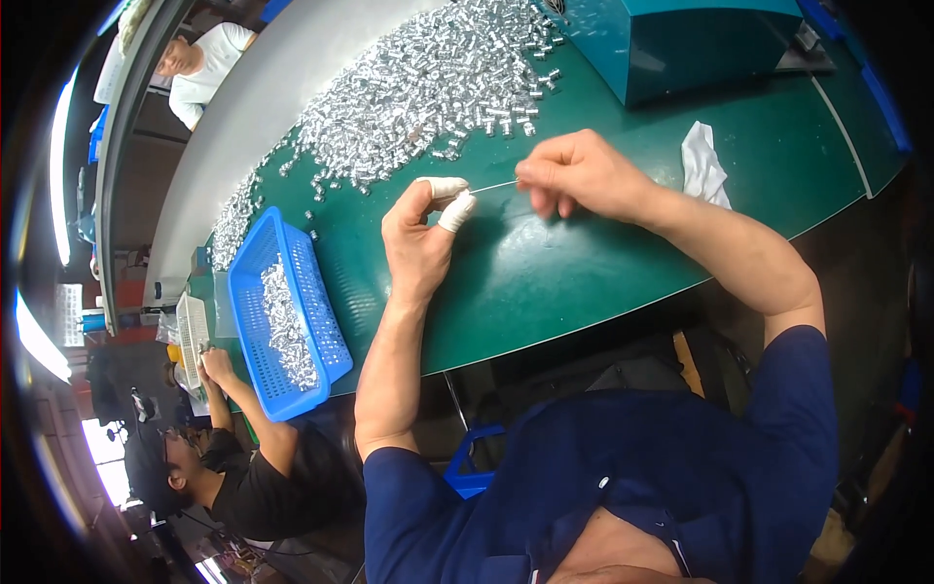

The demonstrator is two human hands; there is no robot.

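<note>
Over the green tabletop [545, 282], my left hand [416, 238] pinches with a thumb and forefinger wrapped in white coverings. Whatever lies between those fingertips is too small and hidden to make out. A thin, pale rod [494, 186] runs from that pinch across to my right hand [589, 177], whose thumb and forefinger close on its other end. Some of the right hand's lower fingers are blurred. Just beyond both hands spreads a large heap of small silvery metal fittings [418, 102].
Left of my arm, a blue plastic basket [261, 365] contains more fittings. A white cloth [702, 167] lies at right, with a teal box-shaped machine [715, 54] behind. A co-worker in black [282, 496] works beside a white basket [192, 331]; another person [209, 63] is at far left.
</note>
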